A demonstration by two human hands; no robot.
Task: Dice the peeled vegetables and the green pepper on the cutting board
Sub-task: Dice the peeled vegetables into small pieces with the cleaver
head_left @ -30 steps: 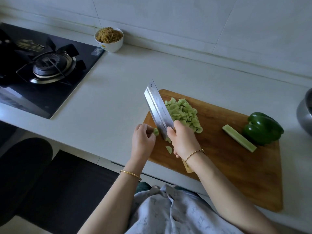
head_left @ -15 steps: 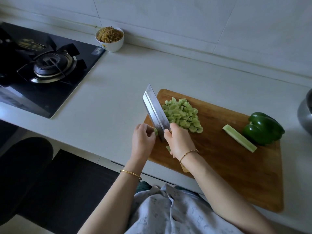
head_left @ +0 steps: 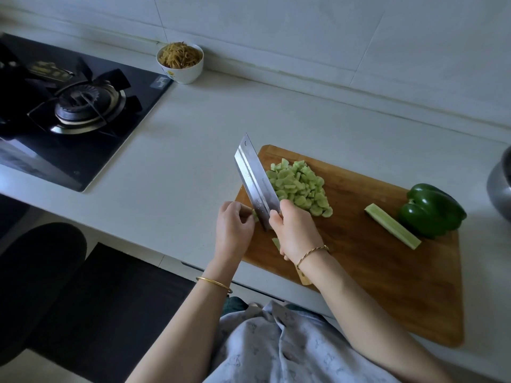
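Cutting board (head_left: 359, 272): brown wood, rectangular with rounded corners, lying flat on the pale, smooth bench (head_left: 179, 161), right of centre in the frame. Diced vegetable pile (head_left: 300, 186): pale green, moist-looking chunks heaped at the board's upper left. Peeled vegetable strip (head_left: 392, 226): long, pale green, flat-sided, lying at mid-right of the board. Green pepper (head_left: 431, 210): whole, glossy, dark, lobed, just beside the strip at the board's right edge. Cleaver (head_left: 255, 183): broad rectangular steel blade with a grooved spine and a light wooden handle, blade angled toward the upper left, touching the pile's left side. Right hand (head_left: 297, 233): grip wrapped around the cleaver handle where it meets the blade; twisted gold bracelet (head_left: 312, 251) on the wrist. Left hand (head_left: 233, 230): grip curled, fingertips pinching a small pale-green vegetable stub (head_left: 255, 215) just left of the blade, at the board's left edge; plain gold bangle (head_left: 214, 283). Loose piece (head_left: 275, 242): one chunk below the blade, partly hidden by the right hand. Bowl (head_left: 182, 74): white, round, ceramic, filled with tan shreds, at upper centre by the tiled wall (head_left: 304, 37). Gas hob (head_left: 83, 106): black glass, round metal burner, upper left. Metal pot (head_left: 497, 183): grey, rounded, cut off by the right edge.
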